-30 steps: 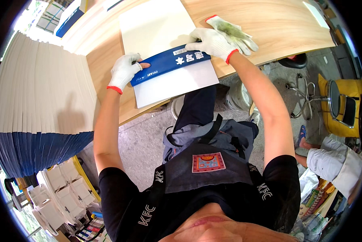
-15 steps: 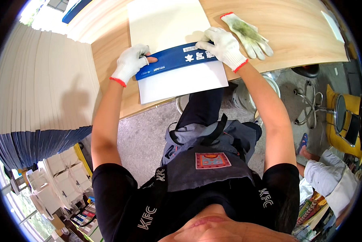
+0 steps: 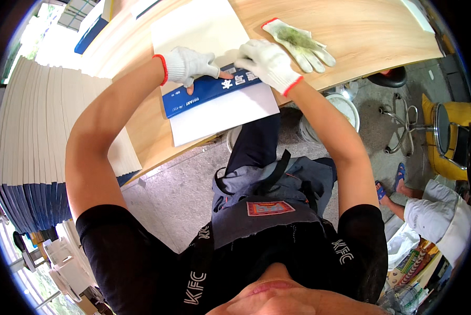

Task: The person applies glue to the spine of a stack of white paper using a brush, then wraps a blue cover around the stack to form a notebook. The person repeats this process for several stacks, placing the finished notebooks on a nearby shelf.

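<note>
On the wooden table (image 3: 366, 31) lies a white paper pad (image 3: 222, 116) with a blue printed cover strip (image 3: 193, 102) across it. My left hand (image 3: 191, 65), in a white glove with bare fingertips, reaches over the strip. Its index finger and thumb are apart, both touching the blue surface. At the strip's right end is my right hand (image 3: 269, 63), gloved too, with fingers bent together over the far edge; its fingertips are partly hidden. A cream sheet or board (image 3: 199, 31) extends beyond the strip. Right of my right hand rests a loose, stained glove (image 3: 301, 44).
A tall stack of pads with dark blue edges (image 3: 33, 205) stands at my left. A blue-sided block (image 3: 94, 29) is at the far left. Beneath the table's right side are a white bucket (image 3: 345, 110) and a wheeled chair (image 3: 440, 131). Another person's legs (image 3: 429, 215) show at the right.
My left hand has moved right along the blue strip from its left end, with that elbow swinging outward. My right hand remains at the right end. The whole view has shifted and turned slightly.
</note>
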The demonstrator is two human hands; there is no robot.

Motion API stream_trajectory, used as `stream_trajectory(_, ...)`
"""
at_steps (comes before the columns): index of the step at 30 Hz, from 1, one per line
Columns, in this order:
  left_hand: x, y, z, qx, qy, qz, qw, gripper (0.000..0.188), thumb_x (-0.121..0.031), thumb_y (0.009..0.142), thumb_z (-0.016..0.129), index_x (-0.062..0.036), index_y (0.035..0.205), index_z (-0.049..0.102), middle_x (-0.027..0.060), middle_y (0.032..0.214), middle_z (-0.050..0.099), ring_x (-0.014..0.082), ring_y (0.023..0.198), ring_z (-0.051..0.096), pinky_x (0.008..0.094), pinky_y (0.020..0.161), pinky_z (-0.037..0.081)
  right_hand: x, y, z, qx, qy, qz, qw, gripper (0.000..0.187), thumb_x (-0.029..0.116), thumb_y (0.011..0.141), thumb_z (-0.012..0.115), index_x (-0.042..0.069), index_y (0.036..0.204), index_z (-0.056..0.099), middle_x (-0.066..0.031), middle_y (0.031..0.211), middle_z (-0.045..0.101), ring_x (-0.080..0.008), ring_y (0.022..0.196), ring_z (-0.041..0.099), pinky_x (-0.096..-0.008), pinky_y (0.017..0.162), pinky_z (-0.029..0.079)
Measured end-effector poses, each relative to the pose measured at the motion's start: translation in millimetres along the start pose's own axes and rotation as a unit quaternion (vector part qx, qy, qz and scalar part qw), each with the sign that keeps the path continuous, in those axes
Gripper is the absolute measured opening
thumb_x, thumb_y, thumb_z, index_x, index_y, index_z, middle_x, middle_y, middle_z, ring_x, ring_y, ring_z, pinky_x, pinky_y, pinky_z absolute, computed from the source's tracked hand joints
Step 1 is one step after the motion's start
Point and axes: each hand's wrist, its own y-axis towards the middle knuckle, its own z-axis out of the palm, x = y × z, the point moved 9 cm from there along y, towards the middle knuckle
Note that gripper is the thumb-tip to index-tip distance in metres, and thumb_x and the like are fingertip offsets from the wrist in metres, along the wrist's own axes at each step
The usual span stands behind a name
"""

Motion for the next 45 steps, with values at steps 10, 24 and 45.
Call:
stream_trajectory(10, -1, 0, -7, 0.059, -0.046, -0.054, 0.996, 0.106, -0.005, 0.062, 0.085, -0.0507, 0.145, 0.038, 0.0101, 0.119, 0.055, 0.0307, 0.106, 0.06, 0.0407, 0.09, 0.05, -5, -17, -53, -0.004, -0.056, -0.072, 0.996, 0.033, 0.032, 0.087, 0.067, 0.02, 0.118, 0.064, -0.0041, 0.105, 0.066, -0.0275, 0.1, 0.062, -0.0429, 0.087, 0.047)
stream_trajectory(24, -4, 7, -13, -0.041, 0.03, 0.004, 0.999, 0.108, -0.007, 0.06, 0.084, -0.0602, 0.141, 0.037, 0.0036, 0.112, 0.056, 0.0292, 0.105, 0.062, 0.0396, 0.086, 0.052, 183, -5, 118, 0.069, -0.148, -0.295, 0.941, 0.018, 0.028, 0.074, 0.066, 0.015, 0.086, 0.062, 0.0, 0.082, 0.056, -0.0183, 0.079, 0.06, -0.0314, 0.069, 0.045)
stream_trajectory(45, -4, -7, -2, -0.022, 0.024, -0.012, 0.999, 0.114, -0.007, 0.058, 0.088, -0.0517, 0.147, 0.033, 0.007, 0.111, 0.055, 0.0283, 0.097, 0.061, 0.0372, 0.085, 0.051, 24, -57, -23, 0.15, -0.269, -0.216, 0.927, 0.029, 0.026, 0.08, 0.066, 0.015, 0.106, 0.063, -0.0042, 0.098, 0.064, -0.0234, 0.092, 0.063, -0.0372, 0.08, 0.048)
